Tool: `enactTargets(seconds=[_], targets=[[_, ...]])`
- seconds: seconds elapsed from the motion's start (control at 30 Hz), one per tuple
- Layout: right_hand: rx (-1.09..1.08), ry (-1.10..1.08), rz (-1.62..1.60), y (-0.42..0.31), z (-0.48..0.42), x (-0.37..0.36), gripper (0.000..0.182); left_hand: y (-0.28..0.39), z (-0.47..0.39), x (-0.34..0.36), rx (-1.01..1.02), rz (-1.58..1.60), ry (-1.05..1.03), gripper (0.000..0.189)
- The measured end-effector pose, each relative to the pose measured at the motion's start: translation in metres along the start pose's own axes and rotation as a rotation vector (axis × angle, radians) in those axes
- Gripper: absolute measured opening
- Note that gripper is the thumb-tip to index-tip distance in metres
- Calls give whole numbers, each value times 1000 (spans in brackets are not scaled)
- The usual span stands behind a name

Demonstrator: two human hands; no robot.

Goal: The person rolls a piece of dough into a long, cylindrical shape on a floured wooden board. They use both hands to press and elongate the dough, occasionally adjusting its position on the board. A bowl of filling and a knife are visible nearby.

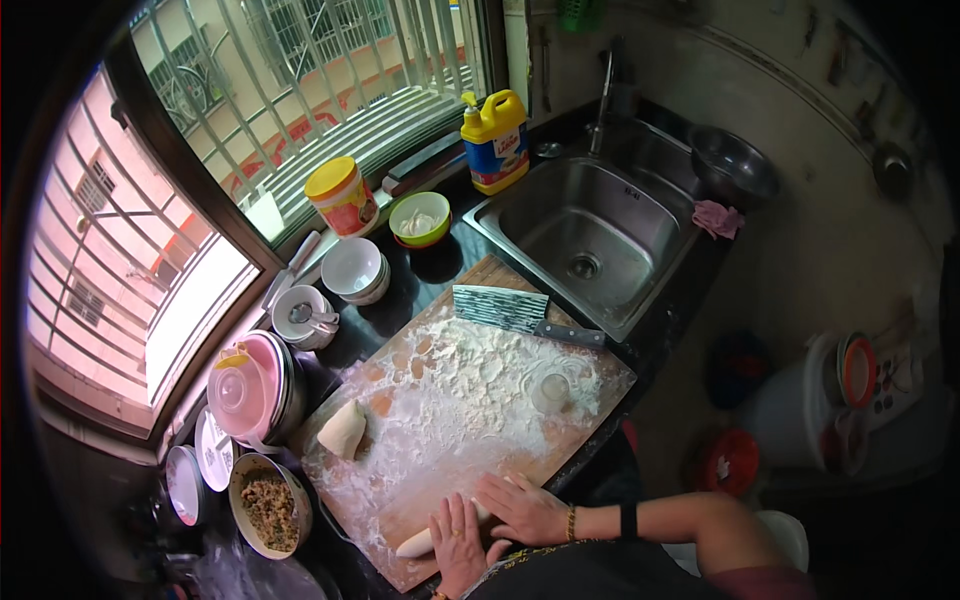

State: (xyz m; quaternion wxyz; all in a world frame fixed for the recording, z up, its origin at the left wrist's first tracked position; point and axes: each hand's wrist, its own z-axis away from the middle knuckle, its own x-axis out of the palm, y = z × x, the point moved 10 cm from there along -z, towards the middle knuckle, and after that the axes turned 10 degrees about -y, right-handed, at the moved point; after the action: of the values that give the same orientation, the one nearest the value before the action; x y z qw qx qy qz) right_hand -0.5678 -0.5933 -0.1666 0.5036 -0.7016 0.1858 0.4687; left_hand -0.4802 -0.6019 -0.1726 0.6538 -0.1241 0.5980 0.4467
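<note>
My left hand (459, 549) lies flat on a rope of dough (415, 544) near the front edge of a floured wooden board (405, 579). My right hand (531, 511) rests palm down over the other end of that rope, with the dough partly hidden beneath both hands. Neither hand is closed around it. A separate lump of dough (343, 430) sits at the board's left side. Loose white flour (480, 375) covers much of the wood. Across the far end lies a cleaver (501, 307) with a dark handle. A small clear cup (551, 393) stands in the flour at right.
A bowl of minced filling (271, 504) stands left of the board. Beyond it are stacked plates (184, 486), a pink basin (241, 390) and white bowls (352, 268). A steel sink (592, 232) adjoins the board's far right, near a yellow detergent jug (496, 146). Barred windows line the left.
</note>
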Motion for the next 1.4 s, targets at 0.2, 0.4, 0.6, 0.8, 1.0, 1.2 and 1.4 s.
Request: enactTargets(seconds=[0.2, 0.4, 0.6, 0.8, 1.0, 1.2, 1.4], targets=[[92, 85, 124, 28, -51, -12, 59, -29, -45, -31, -75, -56, 122, 86], [98, 199, 254, 57, -122, -44, 52, -79, -101, -70, -208, -159, 299, 82], [-151, 83, 106, 19, -63, -18, 49, -38, -42, -36, -19, -14, 106, 78], [-94, -102, 104, -23, 14, -6, 61, 8, 31, 3, 104, 21, 4, 86], [-81, 5, 244, -19, -47, 14, 61, -27, 0, -21, -3, -54, 136, 88], [23, 121, 288, 22, -123, -14, 53, -80, -53, -61, -185, -125, 316, 81], [-143, -113, 154, -42, -25, 12, 58, -27, 38, -10, -66, 22, 128, 78]])
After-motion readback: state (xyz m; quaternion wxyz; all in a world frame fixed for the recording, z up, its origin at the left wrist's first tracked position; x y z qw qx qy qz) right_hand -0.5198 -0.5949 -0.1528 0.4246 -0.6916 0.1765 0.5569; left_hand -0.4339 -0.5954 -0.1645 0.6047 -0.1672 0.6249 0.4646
